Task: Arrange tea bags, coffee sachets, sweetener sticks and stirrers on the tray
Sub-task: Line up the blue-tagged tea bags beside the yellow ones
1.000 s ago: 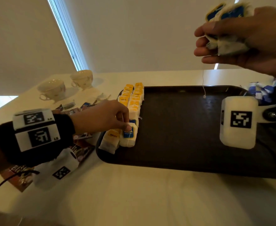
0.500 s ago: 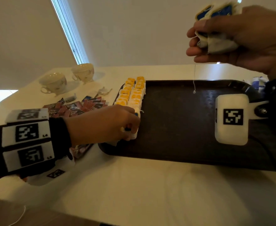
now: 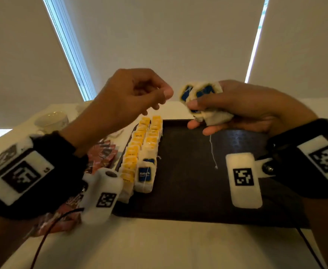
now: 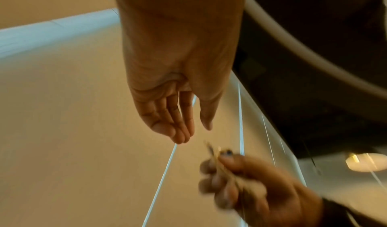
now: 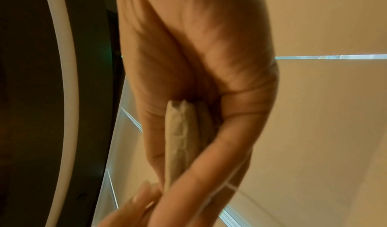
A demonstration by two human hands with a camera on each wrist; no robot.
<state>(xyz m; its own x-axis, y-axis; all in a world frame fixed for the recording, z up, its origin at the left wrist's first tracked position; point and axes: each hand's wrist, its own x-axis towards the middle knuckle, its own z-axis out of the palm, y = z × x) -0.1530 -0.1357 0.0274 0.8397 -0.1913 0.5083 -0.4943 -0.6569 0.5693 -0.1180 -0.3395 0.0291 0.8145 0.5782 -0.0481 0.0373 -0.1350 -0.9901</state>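
My right hand (image 3: 197, 113) grips a bundle of blue-labelled tea bags (image 3: 200, 93) above the dark tray (image 3: 198, 177), and a string (image 3: 212, 152) dangles from it. In the right wrist view the tea bags (image 5: 180, 139) sit clamped between fingers and palm. My left hand (image 3: 163, 100) hovers just left of the bundle and holds nothing; in the left wrist view its fingers (image 4: 182, 128) are nearly straight, thumb apart. Two rows of yellow-tagged tea bags (image 3: 147, 140) run along the tray's left side, with a blue-labelled tea bag (image 3: 144, 175) at the near end.
Reddish coffee sachets (image 3: 103, 152) lie on the white table left of the tray. A cup (image 3: 51, 121) stands at the far left. The tray's middle and right parts are bare. A cable (image 3: 43, 239) trails from my left wrist.
My left hand let go of the blue-labelled tea bag at the row's near end and rose to the bundle. My right hand came lower and towards the centre.
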